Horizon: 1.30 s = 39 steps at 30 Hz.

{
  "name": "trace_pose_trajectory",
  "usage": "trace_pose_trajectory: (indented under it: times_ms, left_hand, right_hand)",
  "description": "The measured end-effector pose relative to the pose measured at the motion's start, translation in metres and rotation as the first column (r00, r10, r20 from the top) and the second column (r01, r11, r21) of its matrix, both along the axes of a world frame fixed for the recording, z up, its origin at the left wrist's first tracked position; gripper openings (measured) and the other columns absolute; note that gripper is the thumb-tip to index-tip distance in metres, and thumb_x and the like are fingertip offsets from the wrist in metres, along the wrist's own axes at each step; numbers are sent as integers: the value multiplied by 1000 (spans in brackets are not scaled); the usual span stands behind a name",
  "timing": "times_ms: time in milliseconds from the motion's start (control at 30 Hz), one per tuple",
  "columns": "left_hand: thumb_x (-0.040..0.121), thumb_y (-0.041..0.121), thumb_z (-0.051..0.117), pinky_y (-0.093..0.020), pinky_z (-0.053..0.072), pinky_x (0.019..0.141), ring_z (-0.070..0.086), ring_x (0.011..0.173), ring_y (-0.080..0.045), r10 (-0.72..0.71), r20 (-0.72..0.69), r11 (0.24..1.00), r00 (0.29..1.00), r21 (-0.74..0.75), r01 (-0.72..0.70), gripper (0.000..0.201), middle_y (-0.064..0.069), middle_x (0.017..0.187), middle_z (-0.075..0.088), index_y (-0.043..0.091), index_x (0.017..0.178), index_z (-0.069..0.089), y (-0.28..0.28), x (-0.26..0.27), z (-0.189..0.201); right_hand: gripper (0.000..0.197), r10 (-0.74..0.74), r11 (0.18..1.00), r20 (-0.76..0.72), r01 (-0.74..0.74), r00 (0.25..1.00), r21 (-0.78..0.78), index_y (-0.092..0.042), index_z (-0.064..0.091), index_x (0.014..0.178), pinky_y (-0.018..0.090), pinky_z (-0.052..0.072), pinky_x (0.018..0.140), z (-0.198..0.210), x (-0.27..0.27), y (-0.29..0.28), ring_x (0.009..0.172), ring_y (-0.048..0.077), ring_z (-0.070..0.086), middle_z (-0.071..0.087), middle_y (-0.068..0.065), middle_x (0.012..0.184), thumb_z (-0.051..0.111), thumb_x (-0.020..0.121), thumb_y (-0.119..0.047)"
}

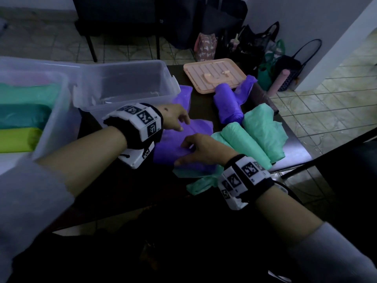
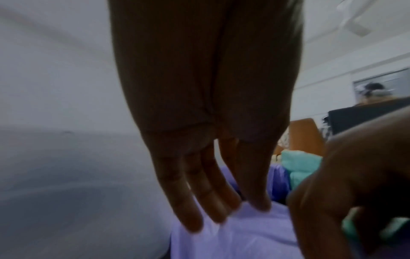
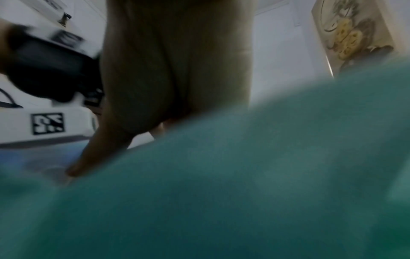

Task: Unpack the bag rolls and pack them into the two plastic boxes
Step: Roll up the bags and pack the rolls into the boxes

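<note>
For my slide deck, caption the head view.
Both hands flatten a purple bag beside green rolls and plastic boxes.

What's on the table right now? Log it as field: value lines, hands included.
left hand: straight fingers touching the purple bag
right hand: resting on the same purple bag, grip unclear
near box: holds green, teal and lime rolls
far box: looks empty
loose on table: purple roll, two mint green rolls
lid: peach, lying beyond the rolls
</note>
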<state>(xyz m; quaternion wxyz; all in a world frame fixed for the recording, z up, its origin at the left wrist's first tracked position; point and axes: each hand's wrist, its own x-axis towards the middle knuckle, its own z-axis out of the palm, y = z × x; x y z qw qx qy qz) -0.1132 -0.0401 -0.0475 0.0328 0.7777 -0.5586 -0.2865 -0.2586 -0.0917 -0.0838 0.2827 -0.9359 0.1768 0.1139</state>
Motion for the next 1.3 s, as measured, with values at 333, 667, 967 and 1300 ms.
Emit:
trace_pose_trajectory:
  times_ms: [333, 667, 967, 1300]
  left_hand:
    - [65, 14, 84, -22, 46, 85, 61, 105, -18, 19, -13, 1000, 1000, -25, -19, 55, -5, 112, 67, 13, 116, 65, 44, -15, -1]
    - [65, 15, 83, -21, 43, 85, 58, 108, -18, -3, 48, 998, 999, 70, 0, 58, -2, 117, 64, 14, 119, 61, 39, -14, -3]
    - [83, 33, 67, -27, 43, 94, 53, 98, -14, -93, -51, 948, 994, 302, 104, 48, 3, 109, 60, 18, 128, 56, 44, -10, -2]
    - [76, 22, 76, -17, 38, 81, 54, 100, -12, 70, -105, 997, 992, -27, -73, 45, -1, 110, 60, 11, 116, 60, 55, -12, -12]
  right_hand:
    - [40, -88, 993, 20, 86, 996, 78, -7, 59, 107, 13, 36, 64, 0, 10, -19, 86, 14, 49, 54, 2, 95, 71, 81, -36]
    - [64, 2, 926, 70, 25, 998, -376, -4, 47, 118, 40, 36, 90, -4, -10, 24, 110, 31, 45, 47, 15, 118, 74, 73, -41]
    - [55, 51, 982, -44, -58, 998, -180, -10, 50, 131, 24, 33, 90, 9, -9, 20, 118, 25, 49, 53, 11, 130, 66, 85, -34]
    - [28, -15, 1000, -204, 19, 979, 19, -15, 57, 84, 25, 34, 72, 20, 1, -5, 83, 18, 48, 53, 1, 86, 52, 93, -42]
